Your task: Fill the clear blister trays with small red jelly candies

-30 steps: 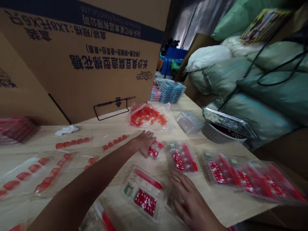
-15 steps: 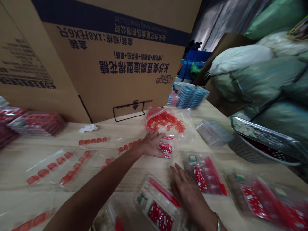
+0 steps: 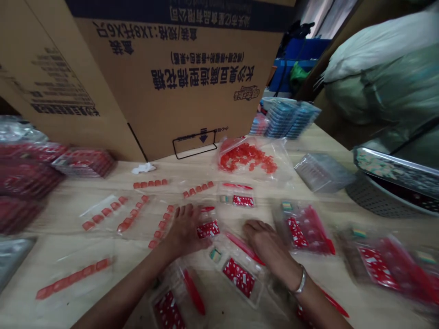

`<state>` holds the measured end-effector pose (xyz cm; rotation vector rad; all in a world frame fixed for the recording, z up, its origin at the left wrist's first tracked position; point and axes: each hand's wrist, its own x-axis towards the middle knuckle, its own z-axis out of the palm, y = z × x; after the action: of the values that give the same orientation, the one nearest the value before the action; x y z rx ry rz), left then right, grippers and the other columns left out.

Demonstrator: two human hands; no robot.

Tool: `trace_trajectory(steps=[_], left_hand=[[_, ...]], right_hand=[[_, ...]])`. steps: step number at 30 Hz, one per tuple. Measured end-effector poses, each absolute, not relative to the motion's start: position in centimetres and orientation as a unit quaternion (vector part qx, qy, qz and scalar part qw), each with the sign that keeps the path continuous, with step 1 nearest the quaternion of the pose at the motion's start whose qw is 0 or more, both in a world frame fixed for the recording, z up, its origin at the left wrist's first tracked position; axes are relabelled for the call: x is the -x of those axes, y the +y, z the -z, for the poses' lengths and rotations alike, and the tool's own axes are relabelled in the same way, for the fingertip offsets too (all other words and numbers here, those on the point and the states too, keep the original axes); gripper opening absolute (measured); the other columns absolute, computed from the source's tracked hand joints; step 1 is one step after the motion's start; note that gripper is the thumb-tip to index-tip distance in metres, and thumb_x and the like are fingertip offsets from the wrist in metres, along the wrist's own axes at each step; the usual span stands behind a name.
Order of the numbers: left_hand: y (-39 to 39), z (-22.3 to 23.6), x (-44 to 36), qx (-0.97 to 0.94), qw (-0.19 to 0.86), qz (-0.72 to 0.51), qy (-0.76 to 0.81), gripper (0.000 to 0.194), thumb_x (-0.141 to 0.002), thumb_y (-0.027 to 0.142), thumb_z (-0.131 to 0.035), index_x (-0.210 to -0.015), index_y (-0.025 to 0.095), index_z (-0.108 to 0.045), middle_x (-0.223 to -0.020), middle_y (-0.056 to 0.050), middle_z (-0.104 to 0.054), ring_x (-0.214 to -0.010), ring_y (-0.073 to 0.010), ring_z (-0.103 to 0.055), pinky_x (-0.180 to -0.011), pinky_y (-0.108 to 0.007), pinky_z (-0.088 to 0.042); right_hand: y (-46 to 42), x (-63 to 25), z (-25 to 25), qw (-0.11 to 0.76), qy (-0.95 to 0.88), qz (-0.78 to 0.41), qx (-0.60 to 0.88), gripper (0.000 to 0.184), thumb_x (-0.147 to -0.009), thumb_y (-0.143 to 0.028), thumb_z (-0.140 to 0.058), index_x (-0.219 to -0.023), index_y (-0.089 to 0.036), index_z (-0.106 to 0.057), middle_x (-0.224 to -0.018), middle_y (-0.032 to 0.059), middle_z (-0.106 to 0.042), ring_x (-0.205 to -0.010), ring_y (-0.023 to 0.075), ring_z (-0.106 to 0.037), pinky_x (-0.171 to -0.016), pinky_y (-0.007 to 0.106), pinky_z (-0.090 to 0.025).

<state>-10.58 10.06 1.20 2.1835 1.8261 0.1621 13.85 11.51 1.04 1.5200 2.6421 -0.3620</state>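
Looking down at two bare hands working over a pale wood table (image 3: 346, 219), and honestly it's a bit of a red plastic explosion. The left hand (image 3: 185, 230) is laid flat and open, with its fingers (image 3: 181, 212) spread a little and pointing up the table. Nothing's pinched in them as far as I can see. Their tips sit right by a short row of little red cubes (image 3: 163, 223), and the thumb side of the hand is just beside a red-and-white dotted packet (image 3: 207, 229) in clear plastic.

The right hand (image 3: 262, 241), with a silver bangle (image 3: 302, 281) on the wrist, is bunched up, fingers close together and bent down at the top edge of a clear plastic tray (image 3: 236, 269). Can't really tell if they've got hold of that edge or are just resting on it. That tray sits between the hands and a bit toward the camera, holding a slim red stick (image 3: 244, 249), a small green-and-yellow packet (image 3: 215, 254) and another dotted red packet (image 3: 239, 277).

Further up the table there's a clear bag of loose red pieces (image 3: 247, 157), right in front of a big printed cardboard carton (image 3: 178, 77). A stack of blue-and-clear packs (image 3: 284, 119) sits off to its right.
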Motion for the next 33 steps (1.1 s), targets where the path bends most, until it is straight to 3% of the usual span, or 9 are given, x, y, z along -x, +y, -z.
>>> trace_trajectory(steps=[5, 9, 13, 17, 20, 27, 29, 33], left_hand=[[11.9, -2.0, 11.8, -0.764, 0.124, -0.053, 0.63, 0.085, -0.055, 0.054, -0.076, -0.128, 0.02, -0.049, -0.126, -0.016, -0.048, -0.116, -0.0367, -0.043, -0.099, -0.05, -0.032], [15.2, -2.4, 13.3, -0.746, 0.102, -0.094, 0.652, 0.062, -0.071, 0.055, -0.063, -0.12, 0.018, -0.056, -0.13, -0.018, -0.046, -0.119, -0.0357, -0.042, -0.097, -0.048, -0.037], [19.8, -1.2, 14.8, -0.724, 0.097, -0.11, 0.674, 0.061, -0.07, 0.037, -0.065, -0.124, 0.014, -0.051, -0.133, -0.019, -0.046, -0.123, -0.0374, -0.041, -0.099, -0.051, -0.035], [22.6, 0.5, 16.1, -0.726, 0.12, -0.122, 0.666, 0.069, -0.063, 0.021, -0.064, -0.129, 0.009, -0.045, -0.124, -0.019, -0.054, -0.115, -0.0355, -0.049, -0.098, -0.047, -0.039], [23.3, 0.7, 17.2, -0.723, 0.132, -0.152, 0.66, 0.07, -0.062, 0.019, -0.062, -0.129, 0.006, -0.043, -0.117, -0.019, -0.056, -0.11, -0.0339, -0.053, -0.095, -0.044, -0.043], [21.8, -2.4, 15.2, -0.782, 0.23, -0.221, 0.535, 0.079, -0.067, 0.026, -0.064, -0.138, 0.016, -0.03, -0.118, -0.013, -0.052, -0.106, -0.0255, -0.056, -0.085, -0.038, -0.05], [20.9, -4.0, 13.0, -0.822, 0.278, -0.225, 0.443, 0.08, -0.067, 0.024, -0.064, -0.139, 0.019, -0.029, -0.123, -0.012, -0.05, -0.113, -0.0261, -0.052, -0.093, -0.04, -0.046], [19.5, -6.7, 9.8, -0.862, 0.312, -0.173, 0.361, 0.091, -0.061, 0.016, -0.067, -0.142, 0.024, -0.027, -0.135, -0.011, -0.044, -0.126, -0.0308, -0.041, -0.105, -0.046, -0.035]], right_hand=[[11.9, -13.5, -1.7, -0.027, 0.871, 0.116, -0.477, 0.019, -0.092, -0.014, -0.046, -0.09, -0.016, -0.066, -0.098, 0.0097, -0.066, -0.096, 0.022, -0.059, -0.087, 0.034, -0.045], [13.6, -12.2, -1.5, -0.07, 0.884, 0.104, -0.45, 0.017, -0.089, -0.016, -0.05, -0.095, -0.015, -0.065, -0.104, 0.0108, -0.065, -0.099, 0.023, -0.058, -0.09, 0.036, -0.045], [16.3, -10.9, -1.1, -0.041, 0.878, 0.078, -0.47, 0.032, -0.085, -0.003, -0.044, -0.11, -0.012, -0.061, -0.125, 0.0153, -0.057, -0.115, 0.0238, -0.052, -0.098, 0.037, -0.039], [17.7, -10.5, -1.1, -0.009, 0.87, 0.104, -0.481, 0.028, -0.084, -0.002, -0.043, -0.101, -0.012, -0.063, -0.109, 0.0145, -0.063, -0.102, 0.0234, -0.057, -0.091, 0.035, -0.042], [18.2, -11.2, -1.3, -0.08, 0.861, 0.159, -0.476, 0.022, -0.087, -0.008, -0.043, -0.091, -0.015, -0.063, -0.098, 0.011, -0.064, -0.095, 0.0217, -0.058, -0.086, 0.033, -0.045], [23.3, -12.5, -3.6, -0.342, 0.7, 0.387, -0.494, 0.025, -0.091, -0.037, -0.048, -0.097, -0.017, -0.061, -0.102, 0.0062, -0.065, -0.096, 0.0191, -0.059, -0.085, 0.031, -0.046], [24.9, -12.4, -4.4, -0.304, 0.628, 0.519, -0.494, 0.034, -0.091, -0.047, -0.046, -0.095, -0.017, -0.062, -0.101, 0.0064, -0.066, -0.094, 0.0188, -0.061, -0.079, 0.031, -0.049], [25.7, -12.5, -4.3, -0.038, 0.489, 0.8, -0.346, 0.042, -0.085, -0.054, -0.056, -0.102, -0.015, -0.062, -0.093, 0.008, -0.068, -0.073, 0.016, -0.067, -0.059, 0.024, -0.051]])
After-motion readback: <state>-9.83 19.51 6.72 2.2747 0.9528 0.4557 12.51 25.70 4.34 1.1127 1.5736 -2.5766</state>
